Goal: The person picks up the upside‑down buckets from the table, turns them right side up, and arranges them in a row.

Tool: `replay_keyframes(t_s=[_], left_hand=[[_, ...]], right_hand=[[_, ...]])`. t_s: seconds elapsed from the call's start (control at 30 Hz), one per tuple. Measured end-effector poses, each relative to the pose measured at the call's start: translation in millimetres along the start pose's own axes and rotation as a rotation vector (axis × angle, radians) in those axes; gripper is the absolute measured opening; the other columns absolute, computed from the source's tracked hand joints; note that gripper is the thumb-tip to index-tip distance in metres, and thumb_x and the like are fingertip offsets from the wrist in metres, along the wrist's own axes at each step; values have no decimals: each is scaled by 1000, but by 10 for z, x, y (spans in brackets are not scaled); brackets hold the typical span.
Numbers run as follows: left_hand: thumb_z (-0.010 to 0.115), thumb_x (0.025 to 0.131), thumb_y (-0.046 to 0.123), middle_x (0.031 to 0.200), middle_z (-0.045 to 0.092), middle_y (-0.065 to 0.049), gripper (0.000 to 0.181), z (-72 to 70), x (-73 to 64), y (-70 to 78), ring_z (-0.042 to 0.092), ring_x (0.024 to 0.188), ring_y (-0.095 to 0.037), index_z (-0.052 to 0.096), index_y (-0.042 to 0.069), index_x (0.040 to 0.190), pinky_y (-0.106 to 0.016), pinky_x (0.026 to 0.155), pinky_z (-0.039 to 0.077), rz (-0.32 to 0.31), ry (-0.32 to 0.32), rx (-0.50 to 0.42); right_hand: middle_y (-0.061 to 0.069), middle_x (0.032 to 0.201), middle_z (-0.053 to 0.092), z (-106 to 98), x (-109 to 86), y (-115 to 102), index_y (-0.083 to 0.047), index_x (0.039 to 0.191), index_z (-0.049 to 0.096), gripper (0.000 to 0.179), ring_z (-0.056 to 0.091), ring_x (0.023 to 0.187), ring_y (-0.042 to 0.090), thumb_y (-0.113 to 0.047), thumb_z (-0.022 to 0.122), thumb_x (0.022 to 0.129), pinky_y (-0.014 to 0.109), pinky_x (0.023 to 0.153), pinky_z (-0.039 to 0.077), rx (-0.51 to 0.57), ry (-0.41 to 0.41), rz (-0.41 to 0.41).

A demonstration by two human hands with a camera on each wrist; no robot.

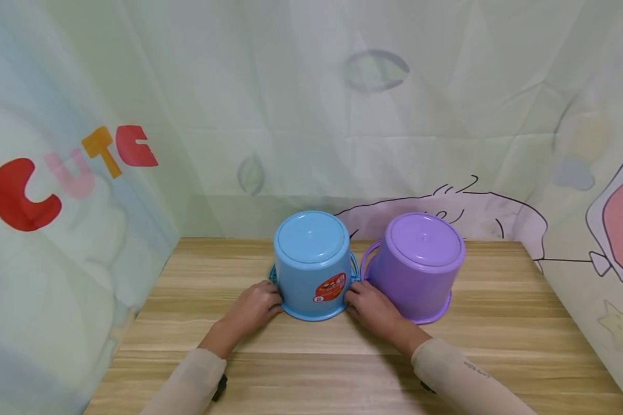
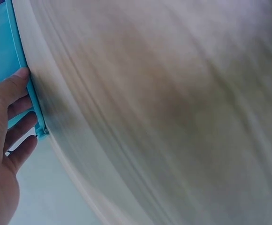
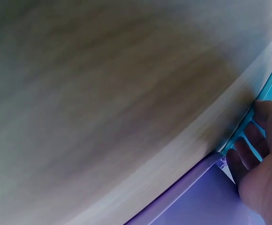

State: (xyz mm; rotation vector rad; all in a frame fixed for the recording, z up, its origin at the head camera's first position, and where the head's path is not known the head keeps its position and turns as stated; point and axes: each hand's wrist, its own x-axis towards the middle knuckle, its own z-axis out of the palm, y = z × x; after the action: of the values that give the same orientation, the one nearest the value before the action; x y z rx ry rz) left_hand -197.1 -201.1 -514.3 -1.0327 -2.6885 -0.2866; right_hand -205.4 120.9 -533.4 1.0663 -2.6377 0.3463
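Observation:
A blue bucket point(image 1: 311, 271) stands upside down on the wooden table, a red oval label on its front. My left hand point(image 1: 256, 302) grips its rim from the left side. In the left wrist view the thumb point(image 2: 18, 77) lies along the rim and the other fingers reach beneath its edge. On the opposite side my right hand point(image 1: 374, 308) holds the same rim, its fingertips point(image 3: 260, 105) at the edge in the right wrist view. A purple bucket point(image 1: 420, 271), also upside down, stands close beside my right hand.
The wooden table point(image 1: 311, 369) runs up to a printed cloth backdrop point(image 1: 301, 115) behind the buckets. More printed cloth hangs at the left and right. The purple bucket's handle point(image 1: 370, 256) sticks out toward the blue bucket.

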Motion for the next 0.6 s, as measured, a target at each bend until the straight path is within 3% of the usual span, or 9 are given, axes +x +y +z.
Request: replay_keyframes(t_s=[0.6], left_hand=[[83,86,17,90,72,-1,8,44,-19,9,64,89,-19,78,11,84,-35,80,59,-36,0,2]], right_hand=[[-1,99,64,-12,17,-29,-15,96,72,10,60,93,19,-14,80,90,35,83,55,9,-22,32]])
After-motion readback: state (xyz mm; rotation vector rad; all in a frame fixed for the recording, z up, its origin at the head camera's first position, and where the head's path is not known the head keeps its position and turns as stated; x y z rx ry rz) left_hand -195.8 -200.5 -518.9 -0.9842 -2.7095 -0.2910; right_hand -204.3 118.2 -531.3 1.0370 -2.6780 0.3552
